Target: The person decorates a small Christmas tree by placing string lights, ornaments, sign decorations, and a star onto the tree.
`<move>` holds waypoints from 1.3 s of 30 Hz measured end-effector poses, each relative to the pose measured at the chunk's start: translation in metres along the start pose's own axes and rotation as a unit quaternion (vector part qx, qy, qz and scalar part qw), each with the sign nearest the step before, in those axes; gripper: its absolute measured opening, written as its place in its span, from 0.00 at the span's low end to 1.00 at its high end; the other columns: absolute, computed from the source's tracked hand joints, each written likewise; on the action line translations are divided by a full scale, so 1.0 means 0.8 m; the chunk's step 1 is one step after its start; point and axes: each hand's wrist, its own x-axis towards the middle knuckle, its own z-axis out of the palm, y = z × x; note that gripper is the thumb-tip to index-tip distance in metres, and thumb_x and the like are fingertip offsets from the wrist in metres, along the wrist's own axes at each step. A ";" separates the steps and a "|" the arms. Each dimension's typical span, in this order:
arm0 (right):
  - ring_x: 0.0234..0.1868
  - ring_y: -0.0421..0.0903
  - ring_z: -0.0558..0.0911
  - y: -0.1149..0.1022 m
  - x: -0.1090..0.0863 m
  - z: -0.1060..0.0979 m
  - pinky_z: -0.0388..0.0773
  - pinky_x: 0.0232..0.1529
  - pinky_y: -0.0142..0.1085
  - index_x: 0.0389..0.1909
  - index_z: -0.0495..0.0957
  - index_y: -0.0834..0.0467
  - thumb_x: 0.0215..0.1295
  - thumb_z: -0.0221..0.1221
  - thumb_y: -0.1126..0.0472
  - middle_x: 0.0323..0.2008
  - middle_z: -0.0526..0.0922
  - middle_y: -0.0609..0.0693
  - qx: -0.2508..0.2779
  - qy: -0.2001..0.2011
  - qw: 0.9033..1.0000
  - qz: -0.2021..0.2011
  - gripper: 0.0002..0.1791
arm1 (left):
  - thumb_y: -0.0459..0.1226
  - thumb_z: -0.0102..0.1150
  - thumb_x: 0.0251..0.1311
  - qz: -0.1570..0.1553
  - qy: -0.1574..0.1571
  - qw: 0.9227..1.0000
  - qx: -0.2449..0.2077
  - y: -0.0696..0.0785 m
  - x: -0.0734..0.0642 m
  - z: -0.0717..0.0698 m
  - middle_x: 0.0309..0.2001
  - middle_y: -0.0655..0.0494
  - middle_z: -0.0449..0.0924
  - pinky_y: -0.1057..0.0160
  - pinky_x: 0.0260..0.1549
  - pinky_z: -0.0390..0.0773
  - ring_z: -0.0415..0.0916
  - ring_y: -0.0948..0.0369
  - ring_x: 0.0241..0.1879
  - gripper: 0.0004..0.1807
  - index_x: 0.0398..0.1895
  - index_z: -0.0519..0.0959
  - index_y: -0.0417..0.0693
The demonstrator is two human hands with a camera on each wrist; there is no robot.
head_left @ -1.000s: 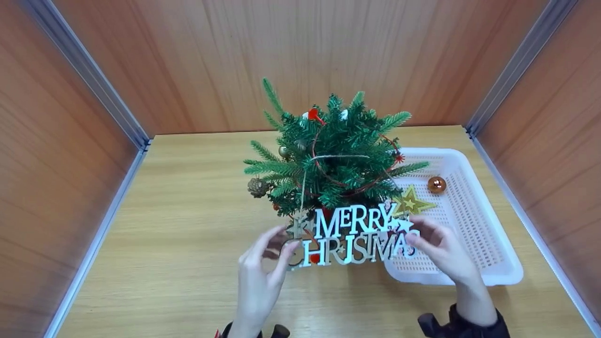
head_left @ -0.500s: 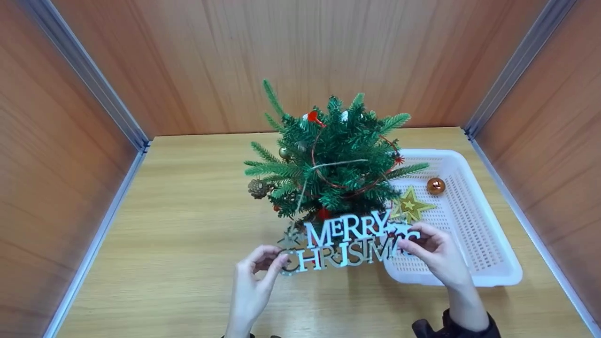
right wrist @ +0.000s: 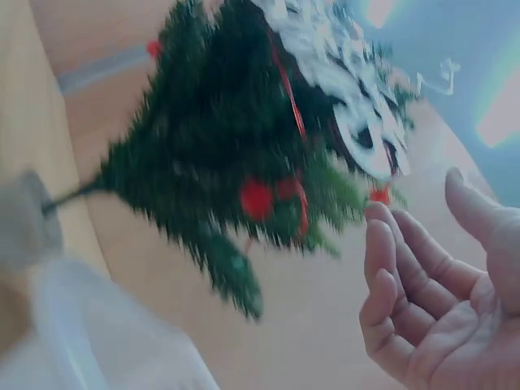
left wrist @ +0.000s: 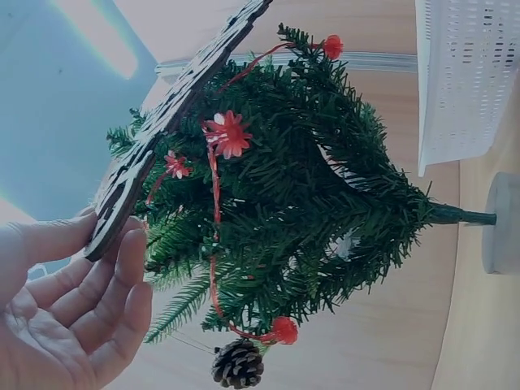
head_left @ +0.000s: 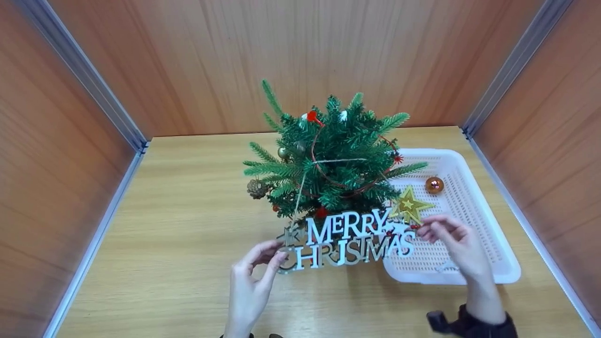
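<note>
A flat "Merry Christmas" sign with cut-out letters slants in front of the small Christmas tree. A pale cord runs from its left end up over the branches. My left hand pinches the sign's left end by the "C"; the left wrist view shows thumb and fingers on the sign's edge. To the right of the sign's other end is my right hand, above the basket. In the right wrist view its fingers are loosely bent, with a gap between thumb and fingertips and nothing in them.
A white plastic basket stands at the right, holding a gold star and a copper-coloured ball. A pinecone hangs on the tree's left side. Wood panels close off the back and sides.
My right hand has let go of the sign's right end and moved off to the right. The sign and my left hand have come lower and slightly left.
</note>
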 end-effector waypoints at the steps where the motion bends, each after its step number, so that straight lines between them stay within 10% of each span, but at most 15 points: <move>1: 0.26 0.44 0.79 0.001 0.003 -0.006 0.76 0.29 0.29 0.38 0.73 0.74 0.60 0.48 0.77 0.28 0.80 0.55 -0.035 0.022 0.999 0.017 0.07 | 0.32 0.57 0.54 0.006 0.002 1.000 0.000 0.001 0.000 0.000 0.32 0.57 0.80 0.65 0.31 0.76 0.76 0.64 0.29 0.09 0.39 0.77 0.41; 4: 0.23 0.41 0.78 0.007 0.014 -0.022 0.75 0.26 0.28 0.35 0.74 0.72 0.58 0.55 0.71 0.26 0.80 0.55 -0.174 0.068 0.980 0.072 0.07 | 0.32 0.58 0.54 0.012 0.006 1.000 -0.001 0.003 -0.003 -0.001 0.33 0.57 0.81 0.66 0.31 0.76 0.76 0.64 0.30 0.09 0.39 0.78 0.41; 9: 0.22 0.44 0.78 0.030 0.043 -0.051 0.74 0.22 0.28 0.33 0.76 0.68 0.57 0.58 0.64 0.26 0.80 0.57 -0.347 0.007 0.931 0.115 0.09 | 0.30 0.59 0.52 0.035 0.020 0.999 -0.001 0.002 -0.005 -0.002 0.30 0.59 0.81 0.66 0.29 0.77 0.76 0.64 0.28 0.07 0.36 0.78 0.42; 14: 0.21 0.51 0.78 0.061 0.077 -0.076 0.72 0.20 0.33 0.32 0.75 0.69 0.55 0.60 0.61 0.23 0.80 0.57 -0.405 -0.080 0.888 0.203 0.13 | 0.27 0.59 0.50 0.073 0.034 0.997 0.003 -0.002 -0.005 -0.001 0.28 0.60 0.80 0.67 0.27 0.76 0.76 0.64 0.26 0.07 0.34 0.78 0.41; 22: 0.24 0.51 0.79 0.108 0.107 -0.083 0.74 0.24 0.38 0.30 0.75 0.67 0.48 0.65 0.59 0.25 0.77 0.56 -0.447 -0.207 0.793 0.358 0.15 | 0.29 0.58 0.52 0.032 0.031 0.999 -0.003 -0.003 -0.008 -0.001 0.29 0.60 0.81 0.66 0.27 0.77 0.76 0.64 0.27 0.06 0.34 0.78 0.42; 34: 0.17 0.49 0.78 0.145 0.111 -0.056 0.75 0.17 0.33 0.15 0.75 0.63 0.42 0.66 0.66 0.19 0.76 0.56 -0.531 -0.293 0.708 0.362 0.08 | 0.32 0.59 0.52 -0.027 0.015 1.000 -0.007 0.001 -0.007 -0.001 0.30 0.60 0.80 0.64 0.31 0.77 0.76 0.64 0.29 0.07 0.36 0.78 0.42; 39: 0.14 0.44 0.76 0.146 0.112 -0.049 0.73 0.16 0.31 0.14 0.75 0.59 0.39 0.67 0.68 0.16 0.75 0.52 -0.548 -0.321 0.685 0.356 0.09 | 0.31 0.58 0.53 -0.002 0.020 1.000 -0.007 0.000 -0.007 0.000 0.29 0.58 0.81 0.66 0.31 0.77 0.76 0.64 0.29 0.06 0.35 0.78 0.40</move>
